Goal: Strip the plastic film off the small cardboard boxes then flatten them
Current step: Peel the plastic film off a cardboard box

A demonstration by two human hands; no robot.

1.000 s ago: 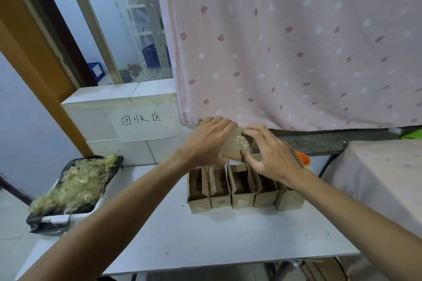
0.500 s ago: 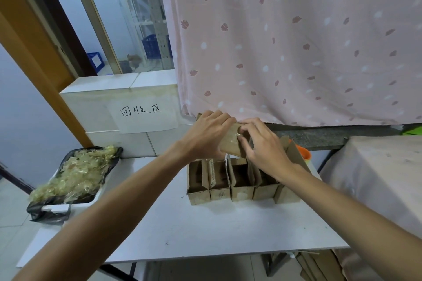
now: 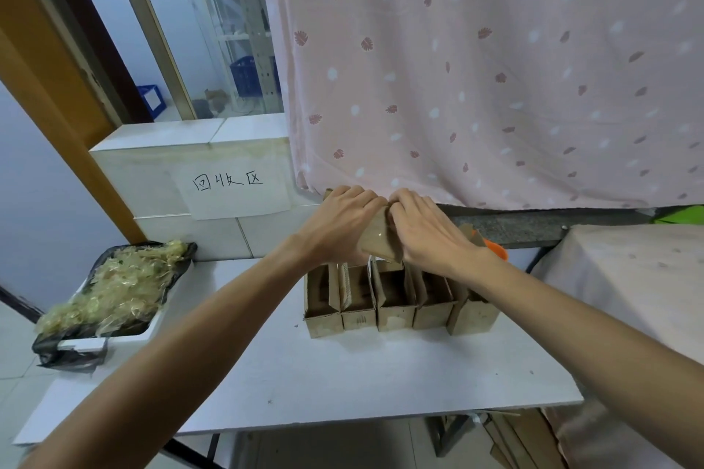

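pink curtain (image 3: pixel 495 68) with little leaves hangs at the back, and a white worktop (image 3: pixel 343 385) stands in front of it. both hands are up over the far side of the worktop, very close together.

the left hand (image 3: pixel 339 225) has its grip on a small cardboard box (image 3: pixel 381 244), with the fingers bent over the top of it. the right hand (image 3: pixel 426 232) has its grip on the same box from the other side, with its fingers bent over the top too. the fingertips of both hands meet at the top of the box. the box is up in the air and tilted. a shiny bit of plastic film (image 3: pixel 375 236) shows on its front.

just under the held box is a row of open boxes (image 3: pixel 396 301). five of them stand side by side on the worktop, touching each other. the one at the right end leans over a bit, and the right arm goes over it.

at the left edge of the worktop sits a tray (image 3: pixel 129 339) lined with a black bag (image 3: pixel 179 259). it is full of a heap of crumpled film (image 3: pixel 114 286). a paper sign (image 3: pixel 232 190) with writing is stuck on the white tiled ledge (image 3: pixel 160 133) behind. an orange thing (image 3: pixel 497 249) peeks out behind the right wrist. flat cardboard (image 3: pixel 514 438) lies under the worktop on the right.
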